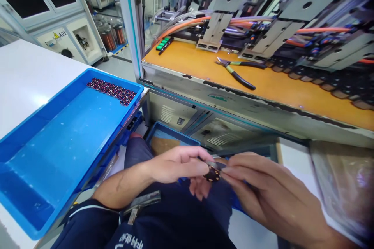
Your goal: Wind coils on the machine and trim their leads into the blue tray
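Note:
In front of my body, my left hand (182, 166) grips a small dark round part with copper-coloured spots (212, 174) between thumb and fingers. Close against the right side of that part is my right hand (263, 186), its thumb and fingertips pinched together. What lies between those right fingertips, if anything, is too small to make out. Several similar spotted parts (112, 91) sit in tight rows at the far end of a blue tray (58, 148) on my left.
A machine bench with an orange top (187, 60) runs across the front, carrying cutting pliers (236, 71), a black marker (165, 46) and a row of dark fixtures (315, 79). Below it stands another blue bin (175, 134). A plastic-wrapped package (341, 179) lies at right.

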Available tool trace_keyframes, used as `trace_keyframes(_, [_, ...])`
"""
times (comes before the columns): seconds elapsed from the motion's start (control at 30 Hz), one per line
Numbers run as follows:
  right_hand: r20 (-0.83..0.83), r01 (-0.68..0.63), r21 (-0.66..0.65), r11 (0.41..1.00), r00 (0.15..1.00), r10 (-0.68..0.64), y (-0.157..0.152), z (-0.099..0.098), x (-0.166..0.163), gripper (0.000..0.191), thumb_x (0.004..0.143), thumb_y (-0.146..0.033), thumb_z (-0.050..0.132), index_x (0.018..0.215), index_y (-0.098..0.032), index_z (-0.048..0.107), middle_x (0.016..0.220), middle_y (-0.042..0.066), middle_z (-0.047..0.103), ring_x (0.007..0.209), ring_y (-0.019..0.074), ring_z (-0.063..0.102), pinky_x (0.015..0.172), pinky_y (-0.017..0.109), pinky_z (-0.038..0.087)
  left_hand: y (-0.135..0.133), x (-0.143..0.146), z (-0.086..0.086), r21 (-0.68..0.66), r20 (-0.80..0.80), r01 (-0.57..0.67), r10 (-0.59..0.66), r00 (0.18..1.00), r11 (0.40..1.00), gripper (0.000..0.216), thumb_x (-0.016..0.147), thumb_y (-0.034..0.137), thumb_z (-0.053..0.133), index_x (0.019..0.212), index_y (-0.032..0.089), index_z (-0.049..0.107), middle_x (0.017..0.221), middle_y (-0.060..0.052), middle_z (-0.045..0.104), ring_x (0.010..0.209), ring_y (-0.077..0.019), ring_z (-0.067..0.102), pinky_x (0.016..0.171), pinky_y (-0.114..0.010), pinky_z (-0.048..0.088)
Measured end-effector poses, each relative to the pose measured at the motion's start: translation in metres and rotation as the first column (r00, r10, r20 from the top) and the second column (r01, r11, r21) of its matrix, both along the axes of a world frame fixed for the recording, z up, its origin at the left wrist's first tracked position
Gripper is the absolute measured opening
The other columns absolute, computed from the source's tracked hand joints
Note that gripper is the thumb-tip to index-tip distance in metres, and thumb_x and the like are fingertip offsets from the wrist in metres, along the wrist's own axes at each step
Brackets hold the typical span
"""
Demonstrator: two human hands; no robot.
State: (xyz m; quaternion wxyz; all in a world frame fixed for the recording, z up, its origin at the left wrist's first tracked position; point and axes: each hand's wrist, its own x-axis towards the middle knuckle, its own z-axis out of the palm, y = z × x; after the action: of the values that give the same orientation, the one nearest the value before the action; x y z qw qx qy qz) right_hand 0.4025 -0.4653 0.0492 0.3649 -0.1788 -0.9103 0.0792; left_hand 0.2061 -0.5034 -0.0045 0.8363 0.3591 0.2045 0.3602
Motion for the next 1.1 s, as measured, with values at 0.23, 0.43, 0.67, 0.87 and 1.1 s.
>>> trace_keyframes(0.23, [-0.003, 0.153, 0.002, 0.988, 0.988, -0.153, -0.005, -0.004, -0.006, 0.006, 0.094, -0.015, 0.057, 0.091, -0.018, 0.06, 0.078, 0.003, 0.065, 0.066, 0.0118, 0.065, 0.061, 0.021, 0.056, -0.004, 0.0, 0.009, 0.095, 0.043, -0.339, 0.336, 0.941, 0.936, 0.03, 0.077, 0.023, 0.08, 0.09, 0.016, 0.053, 0.097, -0.003, 0.068, 0.074, -0.0124, 0.072, 0.061, -0.02, 0.056])
trace_keyframes(0.43, [-0.114, 0.104, -0.212, 0.972, 0.985, -0.13, -0.006, -0.001, -0.011, 0.01, 0.089, -0.007, 0.058, 0.093, -0.017, 0.059, 0.08, 0.002, 0.064, 0.069, 0.0099, 0.063, 0.063, 0.019, 0.055, 0.002, -0.004, 0.013, 0.01, 0.248, -0.476, 0.458, 0.853, 0.88, 0.038, 0.07, 0.018, 0.085, 0.081, 0.017, 0.049, 0.093, 0.0, 0.072, 0.114, -0.0225, 0.068, 0.099, -0.039, 0.052])
trace_keyframes(0.67, [-0.143, -0.024, -0.189, 0.982, 0.99, -0.004, 0.001, 0.0, -0.005, 0.011, 0.092, -0.007, 0.055, 0.095, -0.017, 0.058, 0.081, 0.004, 0.065, 0.074, 0.0108, 0.064, 0.065, 0.021, 0.055, 0.009, -0.003, 0.007, -0.023, -0.014, -0.101, 0.101, 0.995, 0.995, 0.045, 0.082, 0.052, 0.071, 0.096, 0.01, 0.061, 0.075, -0.006, 0.071, 0.065, -0.0134, 0.069, 0.06, -0.021, 0.053])
trace_keyframes(0.87, [-0.155, 0.009, -0.17, 0.985, 0.987, -0.036, 0.001, -0.004, -0.002, 0.01, 0.091, -0.007, 0.057, 0.094, -0.016, 0.059, 0.08, 0.004, 0.065, 0.073, 0.0108, 0.062, 0.065, 0.022, 0.055, 0.004, -0.004, 0.01, 0.122, -0.012, -0.188, 0.191, 0.982, 0.975, 0.019, 0.09, 0.027, 0.067, 0.099, 0.015, 0.054, 0.081, -0.003, 0.072, 0.069, -0.0129, 0.072, 0.061, -0.019, 0.056])
trace_keyframes(1.1, [-0.233, 0.032, -0.225, 0.974, 0.969, -0.086, -0.001, -0.004, -0.007, 0.013, 0.088, -0.003, 0.059, 0.093, -0.015, 0.059, 0.078, 0.004, 0.064, 0.07, 0.0107, 0.06, 0.063, 0.023, 0.053, 0.003, 0.002, 0.012, 0.322, 0.108, -0.496, 0.489, 0.865, 0.806, 0.029, 0.074, 0.002, 0.076, 0.079, 0.014, 0.05, 0.107, -0.001, 0.067, 0.081, -0.0094, 0.072, 0.073, -0.02, 0.06])
